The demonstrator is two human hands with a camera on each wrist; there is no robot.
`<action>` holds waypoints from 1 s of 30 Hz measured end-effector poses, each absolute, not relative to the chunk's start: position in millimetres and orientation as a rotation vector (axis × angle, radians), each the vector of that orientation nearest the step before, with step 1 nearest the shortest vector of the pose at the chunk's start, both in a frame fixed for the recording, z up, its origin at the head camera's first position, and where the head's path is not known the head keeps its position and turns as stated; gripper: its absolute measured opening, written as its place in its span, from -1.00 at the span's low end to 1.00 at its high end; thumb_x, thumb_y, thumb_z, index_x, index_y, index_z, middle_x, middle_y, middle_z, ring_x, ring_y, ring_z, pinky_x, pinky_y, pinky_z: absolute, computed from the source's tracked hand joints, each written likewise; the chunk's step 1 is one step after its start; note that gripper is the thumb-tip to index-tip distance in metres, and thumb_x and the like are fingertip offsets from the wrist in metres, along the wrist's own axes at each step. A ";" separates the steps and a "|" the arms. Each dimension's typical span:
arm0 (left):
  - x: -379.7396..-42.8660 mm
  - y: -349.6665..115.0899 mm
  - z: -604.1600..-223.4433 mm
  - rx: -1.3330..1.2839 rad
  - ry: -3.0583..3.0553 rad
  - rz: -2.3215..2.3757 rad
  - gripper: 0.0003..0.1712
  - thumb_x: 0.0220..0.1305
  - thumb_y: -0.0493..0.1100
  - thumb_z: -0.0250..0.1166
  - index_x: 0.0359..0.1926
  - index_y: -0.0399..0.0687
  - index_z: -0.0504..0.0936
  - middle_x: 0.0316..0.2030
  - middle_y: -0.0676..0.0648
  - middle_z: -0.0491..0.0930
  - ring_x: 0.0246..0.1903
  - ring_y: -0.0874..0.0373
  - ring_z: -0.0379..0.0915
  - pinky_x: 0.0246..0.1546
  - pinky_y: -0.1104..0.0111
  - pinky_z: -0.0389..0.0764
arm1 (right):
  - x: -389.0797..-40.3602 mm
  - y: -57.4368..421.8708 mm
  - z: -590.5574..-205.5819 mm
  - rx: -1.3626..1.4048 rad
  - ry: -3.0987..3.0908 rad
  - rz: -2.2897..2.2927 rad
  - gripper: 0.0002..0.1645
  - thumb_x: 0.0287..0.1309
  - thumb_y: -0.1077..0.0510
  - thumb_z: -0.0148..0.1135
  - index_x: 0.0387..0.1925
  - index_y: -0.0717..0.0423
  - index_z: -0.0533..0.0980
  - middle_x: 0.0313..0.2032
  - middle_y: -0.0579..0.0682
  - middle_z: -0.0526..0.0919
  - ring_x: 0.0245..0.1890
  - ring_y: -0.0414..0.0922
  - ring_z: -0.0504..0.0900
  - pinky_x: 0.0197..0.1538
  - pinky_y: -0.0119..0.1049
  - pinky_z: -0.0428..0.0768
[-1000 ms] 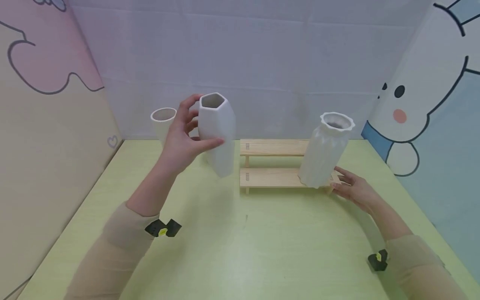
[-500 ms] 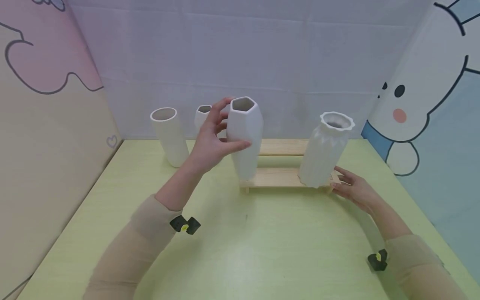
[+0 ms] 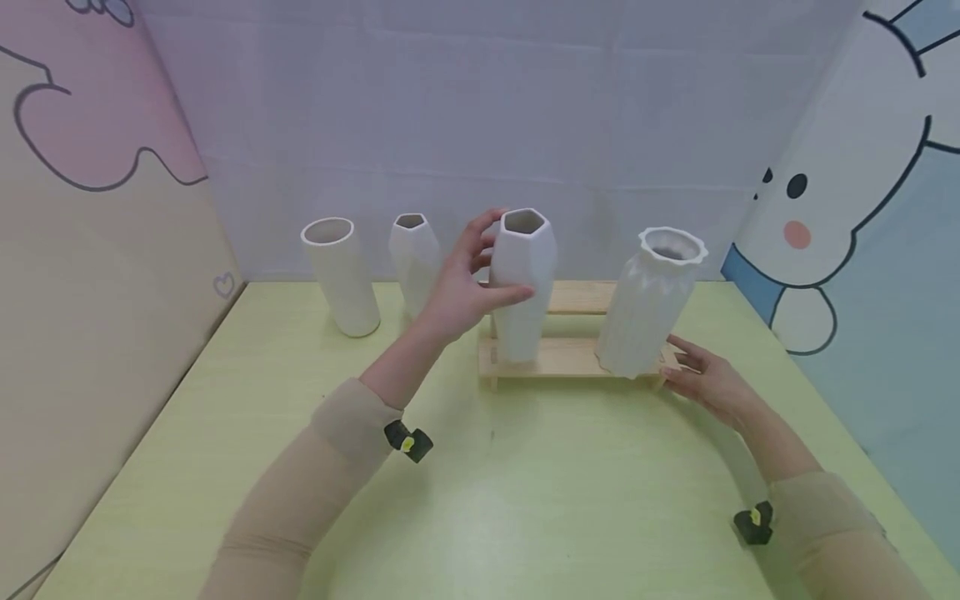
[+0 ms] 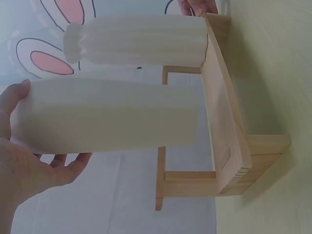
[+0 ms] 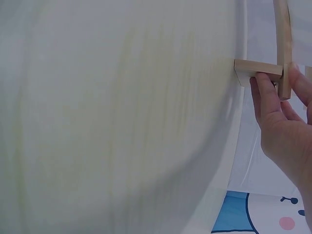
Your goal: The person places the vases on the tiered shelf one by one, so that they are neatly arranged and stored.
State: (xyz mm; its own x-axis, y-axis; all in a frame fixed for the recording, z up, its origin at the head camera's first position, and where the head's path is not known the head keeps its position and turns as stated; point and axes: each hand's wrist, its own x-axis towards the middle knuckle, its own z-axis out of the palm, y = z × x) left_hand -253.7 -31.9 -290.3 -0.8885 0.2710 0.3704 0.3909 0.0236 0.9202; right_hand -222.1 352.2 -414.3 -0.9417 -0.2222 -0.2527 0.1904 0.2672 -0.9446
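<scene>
My left hand grips a white faceted vase with a five-sided mouth, thumb across its near face. The vase is upright over the left end of the lower step of a two-step wooden stand. In the left wrist view a narrow gap shows between the vase's base and the board. At the step's right end, my right hand holds the stand's corner, thumb on the board and fingers by the leg. A white fluted vase with a scalloped rim stands on that step, close to this hand.
At the back left of the pale green table stand a round white cylinder vase and a smaller faceted vase, partly behind my left hand. A pale cloth hangs behind, with printed panels at the sides.
My left hand has carried the faceted vase rightward from beside the stand to over its lower step, uncovering the two vases at the back left. My right hand stays on the stand's corner.
</scene>
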 end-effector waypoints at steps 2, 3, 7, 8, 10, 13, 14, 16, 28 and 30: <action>-256.1 -28.4 -294.0 -0.713 -2.185 -2.016 0.01 -0.15 -0.31 0.54 0.28 0.39 0.24 0.10 -0.05 0.42 0.02 0.03 0.43 -0.11 0.16 0.61 | -221.7 352.1 -414.8 -0.035 2.212 -1.719 -0.03 0.29 0.11 0.13 0.47 0.13 -0.27 0.38 0.43 -0.10 -0.07 -0.39 0.53 0.06 -0.40 0.53; -257.0 -26.7 -295.7 -0.717 -2.184 -2.019 0.01 -0.15 -0.32 0.54 0.28 0.38 0.24 0.09 -0.06 0.42 0.01 0.02 0.44 -0.11 0.16 0.61 | -221.5 352.0 -415.2 -0.038 2.213 -1.722 -0.03 0.30 0.11 0.12 0.47 0.14 -0.26 0.38 0.43 -0.09 -0.07 -0.39 0.53 0.06 -0.41 0.53; -260.4 -20.0 -302.2 -0.745 -2.197 -2.022 0.02 -0.16 -0.33 0.54 0.29 0.34 0.24 0.08 -0.07 0.42 0.02 0.00 0.44 -0.11 0.16 0.61 | -221.6 352.1 -417.0 -0.052 2.198 -1.753 -0.05 0.30 0.15 0.11 0.46 0.15 -0.26 0.37 0.44 -0.07 -0.06 -0.39 0.53 0.06 -0.40 0.53; -261.2 -18.5 -303.7 -0.749 -2.204 -2.022 0.02 -0.16 -0.32 0.54 0.29 0.35 0.24 0.09 -0.07 0.42 0.02 0.00 0.44 -0.11 0.15 0.61 | -221.7 352.2 -417.2 -0.054 2.195 -1.757 -0.05 0.30 0.15 0.11 0.46 0.15 -0.26 0.37 0.44 -0.07 -0.06 -0.39 0.53 0.06 -0.40 0.53; -263.1 -15.9 -306.7 -0.752 -2.222 -2.008 0.03 -0.16 -0.31 0.54 0.29 0.36 0.23 0.10 -0.05 0.43 0.03 0.01 0.44 -0.10 0.15 0.60 | -222.0 352.6 -417.8 -0.057 2.193 -1.761 -0.05 0.30 0.15 0.11 0.47 0.14 -0.25 0.36 0.44 -0.07 -0.06 -0.39 0.53 0.06 -0.39 0.53; -266.1 -12.4 -310.3 -0.742 -2.255 -1.980 0.03 -0.16 -0.28 0.55 0.29 0.41 0.22 0.12 -0.03 0.43 0.05 0.02 0.44 -0.06 0.13 0.57 | -222.4 353.3 -418.5 -0.060 2.193 -1.761 -0.05 0.30 0.15 0.12 0.47 0.14 -0.25 0.36 0.43 -0.06 -0.07 -0.39 0.53 0.05 -0.39 0.54; -267.0 -11.3 -311.1 -0.738 -2.264 -1.973 0.03 -0.15 -0.28 0.55 0.29 0.42 0.22 0.13 -0.03 0.43 0.05 0.02 0.44 -0.05 0.11 0.56 | -222.6 353.4 -418.6 -0.060 2.192 -1.763 -0.05 0.30 0.15 0.12 0.47 0.14 -0.25 0.36 0.43 -0.06 -0.07 -0.39 0.53 0.05 -0.39 0.54; -268.7 -9.3 -312.4 -0.735 -2.274 -1.969 0.04 -0.15 -0.27 0.55 0.30 0.42 0.21 0.14 -0.03 0.43 0.06 0.02 0.44 -0.03 0.10 0.55 | -222.6 353.5 -418.6 -0.061 2.190 -1.765 -0.05 0.30 0.16 0.12 0.47 0.14 -0.25 0.36 0.43 -0.05 -0.06 -0.39 0.53 0.05 -0.39 0.54; -272.3 -7.2 -314.3 -0.807 -2.271 -2.013 0.06 -0.10 -0.30 0.51 0.34 0.42 0.17 0.19 -0.03 0.38 0.09 0.04 0.41 -0.04 0.14 0.57 | -220.7 352.2 -414.9 -0.035 2.214 -1.718 -0.03 0.29 0.11 0.13 0.47 0.10 -0.26 0.40 0.41 -0.16 -0.08 -0.43 0.48 0.07 -0.39 0.52; -271.7 -7.9 -314.6 -0.823 -2.270 -2.026 0.06 -0.09 -0.30 0.51 0.35 0.42 0.17 0.19 -0.04 0.38 0.10 0.05 0.40 -0.05 0.14 0.58 | -220.7 351.7 -414.6 -0.025 2.226 -1.699 -0.02 0.29 0.09 0.14 0.47 0.09 -0.26 0.40 0.41 -0.20 -0.08 -0.44 0.46 0.07 -0.39 0.52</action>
